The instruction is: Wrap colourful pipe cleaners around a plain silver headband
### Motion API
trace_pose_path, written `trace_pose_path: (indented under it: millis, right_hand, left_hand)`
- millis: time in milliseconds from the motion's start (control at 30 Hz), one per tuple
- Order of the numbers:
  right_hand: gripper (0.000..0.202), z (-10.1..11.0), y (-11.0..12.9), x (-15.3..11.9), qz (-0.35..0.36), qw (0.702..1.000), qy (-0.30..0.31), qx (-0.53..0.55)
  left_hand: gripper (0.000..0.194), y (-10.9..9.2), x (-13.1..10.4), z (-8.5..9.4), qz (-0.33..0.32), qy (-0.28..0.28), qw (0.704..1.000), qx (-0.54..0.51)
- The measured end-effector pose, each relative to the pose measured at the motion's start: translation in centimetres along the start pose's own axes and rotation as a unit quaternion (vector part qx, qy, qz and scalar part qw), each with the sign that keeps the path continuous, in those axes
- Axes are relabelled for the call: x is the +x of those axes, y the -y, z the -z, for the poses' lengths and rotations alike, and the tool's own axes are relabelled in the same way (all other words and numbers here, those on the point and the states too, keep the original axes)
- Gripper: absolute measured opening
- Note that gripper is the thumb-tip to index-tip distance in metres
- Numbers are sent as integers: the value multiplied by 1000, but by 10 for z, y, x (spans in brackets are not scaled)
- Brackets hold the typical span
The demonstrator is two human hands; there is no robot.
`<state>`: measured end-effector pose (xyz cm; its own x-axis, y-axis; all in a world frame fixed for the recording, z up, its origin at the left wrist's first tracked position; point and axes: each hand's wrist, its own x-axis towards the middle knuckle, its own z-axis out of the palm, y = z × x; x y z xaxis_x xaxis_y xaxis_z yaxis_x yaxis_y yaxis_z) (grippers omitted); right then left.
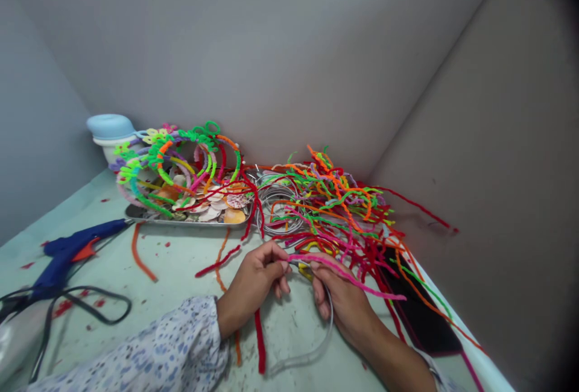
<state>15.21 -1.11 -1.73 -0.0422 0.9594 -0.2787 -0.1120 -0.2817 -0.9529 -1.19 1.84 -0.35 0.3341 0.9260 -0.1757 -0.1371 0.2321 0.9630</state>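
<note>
My left hand (253, 280) is closed in a pinch at one end of a pink pipe cleaner (373, 290). The pipe cleaner runs across the fingers of my right hand (346, 304), its free end hanging past the wrist. My right hand is also closed, with the strand along its thumb side. A pale wire (329, 328) curves down from between the hands to the table. Something yellow (306, 271) with a grey part shows between the fingertips; I cannot make out what it is. A red pipe cleaner (259, 344) lies below my left hand.
Behind my hands lie a coil of wire (280, 202) and a heap of coloured pipe cleaners (339, 199). A metal tray (190, 223) holds shells beneath pipe-cleaner headbands (158, 157). A blue glue gun (67, 256), a lidded container (111, 129) and a dark phone-like slab (423, 313) flank the work area.
</note>
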Motion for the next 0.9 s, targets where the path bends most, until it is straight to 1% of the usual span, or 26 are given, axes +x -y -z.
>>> trace_pose_path:
  millis: [200, 400, 533, 600, 733, 800, 900]
  right_hand:
    - [35, 1, -1, -1, 19, 1000, 12, 18]
    - [30, 0, -1, 0, -6, 1000, -2, 10]
    - [33, 0, -3, 1, 4, 1000, -4, 31]
    - [33, 0, -3, 1, 5, 999, -2, 34]
    - [27, -1, -1, 1, -5, 999, -4, 35]
    - [25, -1, 0, 0, 4, 999, 3, 39]
    - [28, -1, 1, 0, 16, 998, 22, 57]
  left_hand:
    - [11, -3, 0, -1, 2, -9, 1000, 10]
    - [12, 2, 0, 0, -10, -7, 1000, 25]
    - [13, 3, 0, 0, -18, -1, 999, 35]
    - [12, 1, -1, 0, -18, 2, 999, 27]
    - [12, -2, -3, 0, -14, 12, 1000, -1]
    - [10, -3, -4, 0, -19, 14, 1000, 0]
    - [6, -2, -3, 1, -27, 17, 999, 7]
